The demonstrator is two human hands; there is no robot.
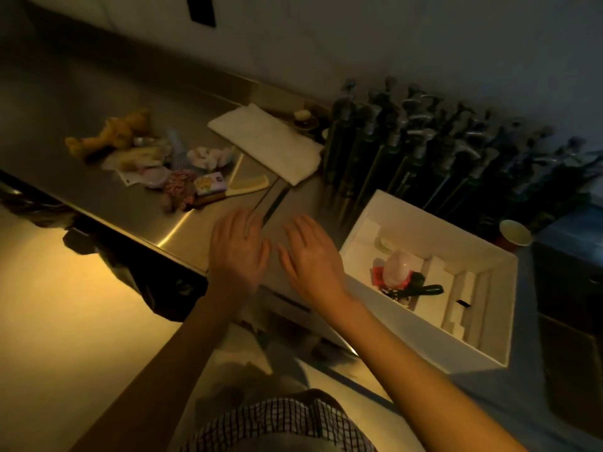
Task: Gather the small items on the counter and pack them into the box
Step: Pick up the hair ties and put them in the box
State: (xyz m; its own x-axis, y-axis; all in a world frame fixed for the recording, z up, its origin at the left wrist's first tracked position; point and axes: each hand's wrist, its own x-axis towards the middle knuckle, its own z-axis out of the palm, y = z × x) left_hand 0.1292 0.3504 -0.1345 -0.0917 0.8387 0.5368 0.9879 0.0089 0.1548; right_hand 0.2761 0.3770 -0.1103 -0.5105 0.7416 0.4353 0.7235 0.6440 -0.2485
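Note:
A white box [489, 350] stands open at the right on the steel counter [81, 102]. Inside lie a pale pink egg-shaped item [397, 267], a red piece and a dark green-handled tool [427, 290]. A heap of small items sits at the left: a brown teddy [111, 133], a floral doll [179, 189], a small yellow-and-purple pack [210, 183], a cream comb [244, 186] and pale cloth pieces [210, 157]. My left hand [239, 249] and my right hand [310, 256] hover side by side over the counter's front, fingers straight and spread, holding nothing, between the heap and the box.
A folded white towel [270, 146] lies behind the hands. Several dark pump bottles [424, 151] line the wall at the back right. A paper cup [514, 234] stands behind the box. A dark bag [130, 265] hangs off the counter's front edge.

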